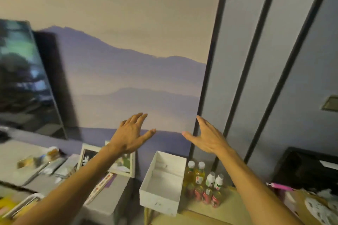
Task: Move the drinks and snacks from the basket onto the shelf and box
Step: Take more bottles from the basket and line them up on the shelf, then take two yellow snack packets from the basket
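Left hand [128, 139] and right hand [208, 139] hover spread and empty above upright bottles [198, 177] beside the white box [159, 201].

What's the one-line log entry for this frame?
left hand: open, raised, empty | right hand: open, raised, empty | white box: looks empty | drinks: upright, right of box

white box [157, 200]: open, upright | bottles [204, 182]: upright; clustered just right of it; on shelf [229, 206]
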